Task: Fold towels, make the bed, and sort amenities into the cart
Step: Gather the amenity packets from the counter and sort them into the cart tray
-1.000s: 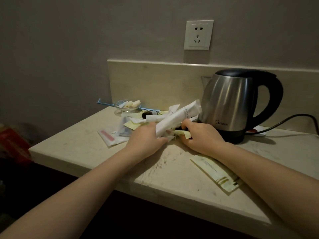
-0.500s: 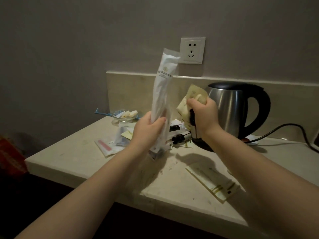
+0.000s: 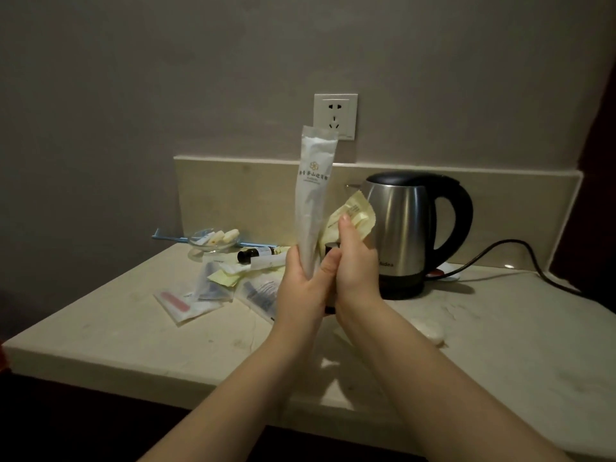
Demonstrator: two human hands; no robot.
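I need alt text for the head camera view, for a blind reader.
The left hand grips a tall white packet upright above a pale counter; beside it the right hand holds crumpled yellow sachets. A steel kettle stands behind, and more packets lie at left.

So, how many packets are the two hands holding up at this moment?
2. The long white packet stands upright in the left hand. The crumpled yellow packet is gripped by the right hand, in front of the kettle. More could be hidden inside the right fist.
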